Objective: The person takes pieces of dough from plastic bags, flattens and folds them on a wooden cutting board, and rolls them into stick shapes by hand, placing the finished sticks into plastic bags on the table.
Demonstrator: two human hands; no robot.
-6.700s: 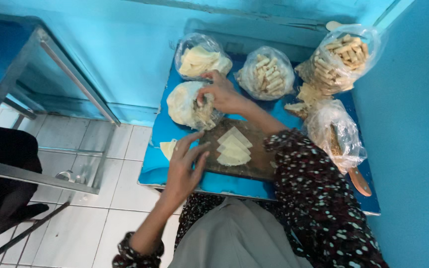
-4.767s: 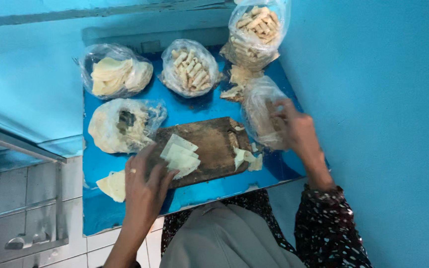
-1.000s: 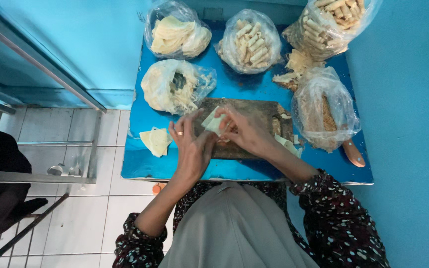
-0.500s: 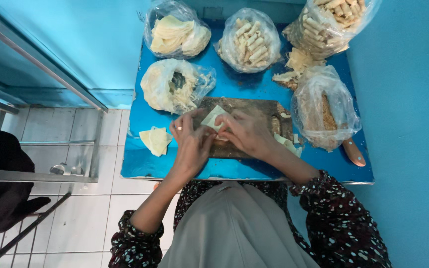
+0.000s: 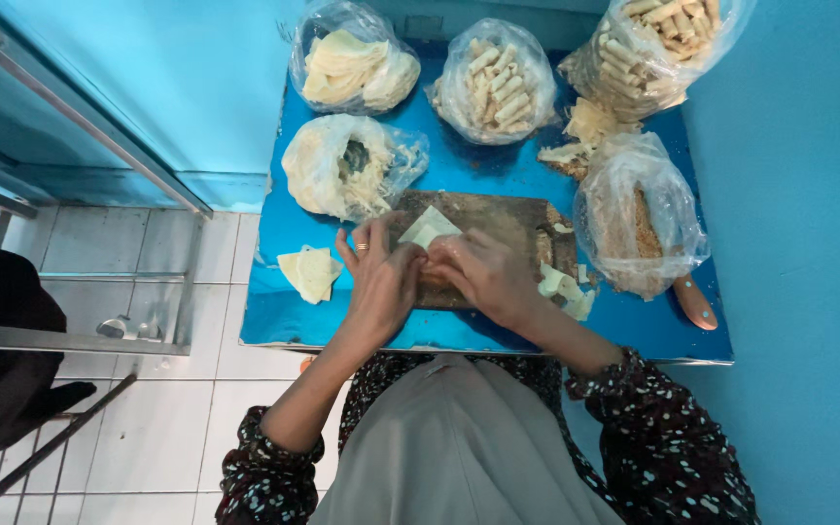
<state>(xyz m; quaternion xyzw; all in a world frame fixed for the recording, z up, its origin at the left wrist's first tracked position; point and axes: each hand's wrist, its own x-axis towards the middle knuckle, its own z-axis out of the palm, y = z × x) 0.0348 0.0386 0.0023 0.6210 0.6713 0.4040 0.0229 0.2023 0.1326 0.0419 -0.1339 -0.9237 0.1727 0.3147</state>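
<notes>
Pinching pastry sheet [image 5: 427, 228] between left hand [image 5: 381, 282], right hand [image 5: 483, 277], over wooden board [image 5: 498, 219]

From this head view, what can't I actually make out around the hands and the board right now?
- Head view: what lies between the left hand and right hand is covered by their fingers; only a corner of the pale wrapper shows.
- Wooden board: its near part is hidden by both hands.
- Tool handle: the rest is under the crumb bag.
- Top-right bag of rolls: cut off by the frame edge.
</notes>
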